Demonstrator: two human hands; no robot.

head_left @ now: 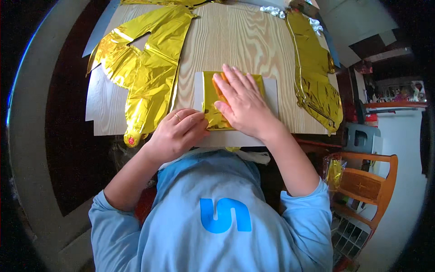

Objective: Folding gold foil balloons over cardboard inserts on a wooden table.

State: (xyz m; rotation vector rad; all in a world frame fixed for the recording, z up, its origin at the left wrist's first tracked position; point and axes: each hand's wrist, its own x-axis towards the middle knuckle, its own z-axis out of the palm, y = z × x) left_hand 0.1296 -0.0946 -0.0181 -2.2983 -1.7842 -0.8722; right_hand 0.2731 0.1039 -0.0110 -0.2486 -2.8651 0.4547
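A folded gold foil balloon [211, 93] lies on a white card [271, 93] at the near edge of the wooden table [235, 41]. My right hand [242, 102] lies flat on the folded foil, fingers spread and pointing away from me. My left hand [177, 131] rests at the foil's lower left corner, fingers curled and pressing its edge against the card. A ring shows on one finger of the left hand.
A large flat gold foil balloon [145, 63] lies on the left of the table, its tail hanging over the near edge. Another gold foil balloon [315, 72] stretches along the right edge. A wooden chair [369, 183] stands at the lower right.
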